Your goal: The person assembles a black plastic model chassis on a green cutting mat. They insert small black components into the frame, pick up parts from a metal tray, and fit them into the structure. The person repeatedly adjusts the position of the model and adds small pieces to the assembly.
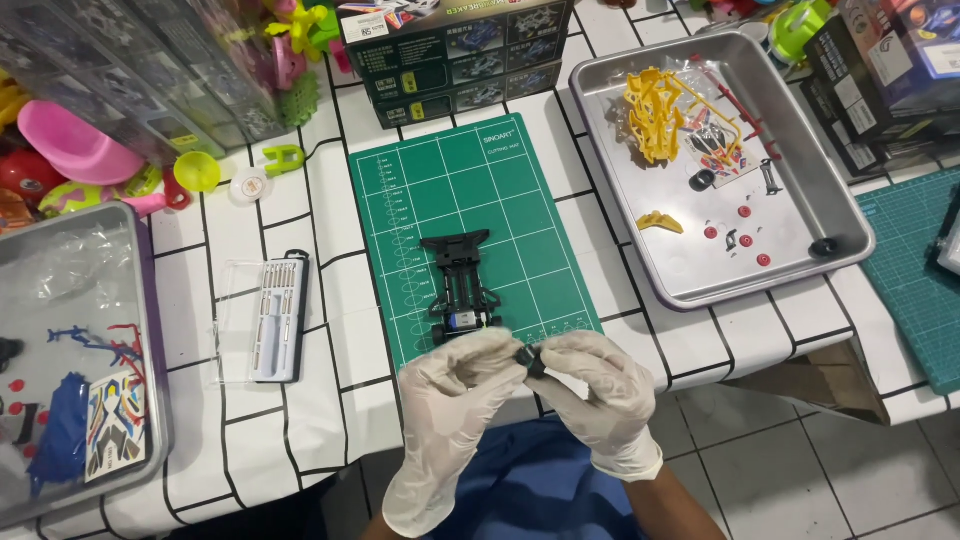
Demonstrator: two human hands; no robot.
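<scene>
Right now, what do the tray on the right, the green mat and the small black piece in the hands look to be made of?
Tray: metal, probably aluminium or steel, brushed grey with soft glare. Green mat: matte, likely vinyl or rubber, with a printed white grid. Small black piece, pinched between the gloved left hand and right hand: dull black, rubber or plastic; too small to tell.

Bright, even light falls from overhead, with only soft, short shadows under the gloved hands. The right-hand metal tray shows a mild sheen, and the clear plastic bag at far left glares faintly. Focus is sharp in the centre, with lines bowing slightly towards the edges.
</scene>
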